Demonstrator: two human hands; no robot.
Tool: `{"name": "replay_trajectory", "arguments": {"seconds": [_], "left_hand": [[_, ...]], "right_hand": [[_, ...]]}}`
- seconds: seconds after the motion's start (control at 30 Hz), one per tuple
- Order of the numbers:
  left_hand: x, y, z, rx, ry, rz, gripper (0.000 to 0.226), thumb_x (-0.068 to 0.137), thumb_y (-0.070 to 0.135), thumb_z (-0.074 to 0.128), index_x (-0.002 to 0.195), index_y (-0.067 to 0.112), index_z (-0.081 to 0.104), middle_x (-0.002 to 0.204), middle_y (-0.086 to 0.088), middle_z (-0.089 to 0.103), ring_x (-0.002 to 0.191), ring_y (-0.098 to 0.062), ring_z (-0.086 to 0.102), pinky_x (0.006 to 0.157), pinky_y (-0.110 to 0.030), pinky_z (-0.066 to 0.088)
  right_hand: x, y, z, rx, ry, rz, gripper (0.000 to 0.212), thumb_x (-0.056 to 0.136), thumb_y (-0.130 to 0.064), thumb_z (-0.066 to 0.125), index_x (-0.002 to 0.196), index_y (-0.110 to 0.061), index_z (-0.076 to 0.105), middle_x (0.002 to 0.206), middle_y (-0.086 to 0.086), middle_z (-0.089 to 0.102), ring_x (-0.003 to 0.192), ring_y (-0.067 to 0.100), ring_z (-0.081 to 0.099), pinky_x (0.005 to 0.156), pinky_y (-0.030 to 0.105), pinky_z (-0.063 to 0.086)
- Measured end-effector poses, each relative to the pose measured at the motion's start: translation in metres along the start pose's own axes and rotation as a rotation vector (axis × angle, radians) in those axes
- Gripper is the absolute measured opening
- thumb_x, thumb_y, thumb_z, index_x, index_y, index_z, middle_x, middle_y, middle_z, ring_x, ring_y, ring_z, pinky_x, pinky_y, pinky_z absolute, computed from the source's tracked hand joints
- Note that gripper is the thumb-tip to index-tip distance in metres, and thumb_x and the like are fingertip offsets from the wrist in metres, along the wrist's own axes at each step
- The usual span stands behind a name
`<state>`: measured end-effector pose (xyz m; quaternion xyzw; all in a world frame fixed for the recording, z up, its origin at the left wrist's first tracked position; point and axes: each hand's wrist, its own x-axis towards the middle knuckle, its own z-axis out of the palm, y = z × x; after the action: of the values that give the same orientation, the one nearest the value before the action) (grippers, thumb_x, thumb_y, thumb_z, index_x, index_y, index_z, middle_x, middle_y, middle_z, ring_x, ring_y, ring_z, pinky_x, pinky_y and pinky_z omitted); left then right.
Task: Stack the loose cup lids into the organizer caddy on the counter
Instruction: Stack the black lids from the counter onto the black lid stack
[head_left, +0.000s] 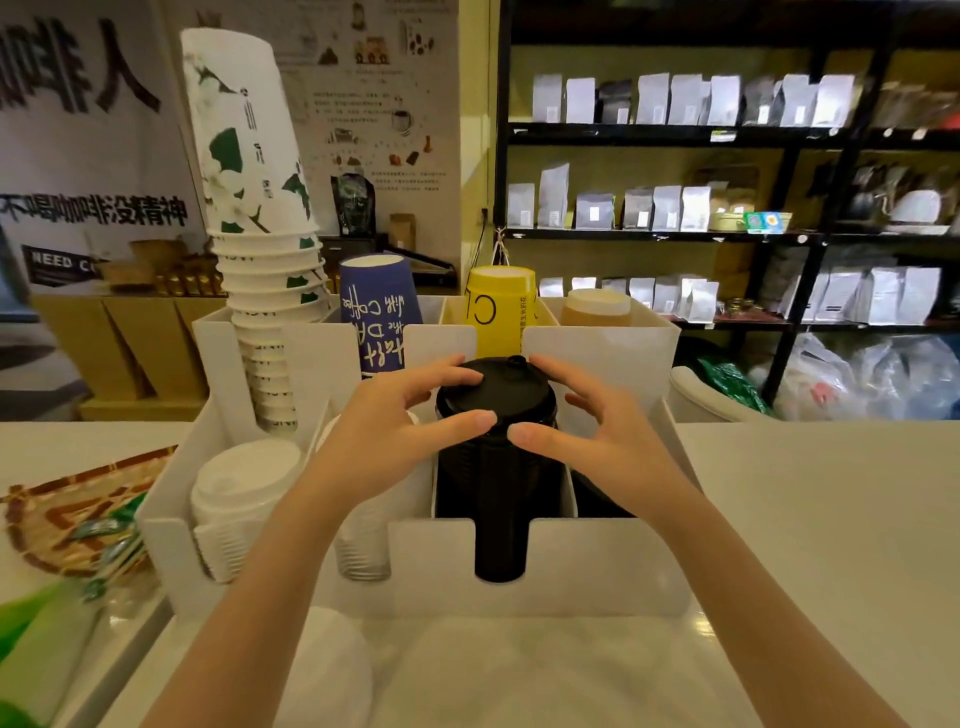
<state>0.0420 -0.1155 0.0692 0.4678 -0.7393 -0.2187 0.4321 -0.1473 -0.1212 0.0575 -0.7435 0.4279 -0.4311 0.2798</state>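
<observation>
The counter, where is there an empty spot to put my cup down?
The counter is bare right of the white caddy. Left of it a woven tray and green packets crowd in. Inside the caddy, black lids, white lids and both hands fill it.

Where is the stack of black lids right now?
In the head view, the stack of black lids stands in the caddy's middle front slot, right of the white lids, with the left hand and right hand cupped around its top.
</observation>
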Motion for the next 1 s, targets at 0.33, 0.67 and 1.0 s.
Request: {"name": "replay_trajectory", "arguments": {"seconds": [0.33, 0.67, 1.0], "left_hand": [[0.001, 0.001, 0.005, 0.027, 0.007, 0.026, 0.044, 0.071, 0.034, 0.064, 0.114, 0.026, 0.057, 0.120, 0.014, 0.048, 0.113, -0.006, 0.045, 0.088, -0.014, 0.040], [0.000, -0.001, 0.005, 0.059, -0.004, 0.032, 0.048, 0.074, 0.031, 0.065, 0.120, 0.025, 0.053, 0.131, 0.006, 0.050, 0.115, -0.004, 0.043, 0.093, -0.018, 0.037], [-0.006, 0.002, 0.011, 0.163, 0.097, 0.037, 0.039, 0.075, 0.035, 0.063, 0.112, 0.025, 0.055, 0.116, 0.004, 0.051, 0.109, -0.010, 0.047, 0.083, -0.014, 0.040]], "right_hand": [[-0.001, 0.004, 0.000, 0.021, 0.034, 0.011, 0.069, 0.071, -0.032, 0.071, 0.133, -0.027, 0.040, 0.137, -0.007, 0.047, 0.126, 0.009, 0.041, 0.107, 0.031, 0.035], [-0.005, 0.006, 0.009, -0.032, 0.090, -0.036, 0.065, 0.071, -0.034, 0.070, 0.129, -0.027, 0.043, 0.117, -0.014, 0.049, 0.112, 0.004, 0.046, 0.083, 0.007, 0.038], [-0.004, 0.005, 0.005, -0.152, 0.056, -0.057, 0.066, 0.075, -0.039, 0.065, 0.133, -0.024, 0.038, 0.117, -0.012, 0.041, 0.110, 0.005, 0.041, 0.079, 0.005, 0.034]]}}
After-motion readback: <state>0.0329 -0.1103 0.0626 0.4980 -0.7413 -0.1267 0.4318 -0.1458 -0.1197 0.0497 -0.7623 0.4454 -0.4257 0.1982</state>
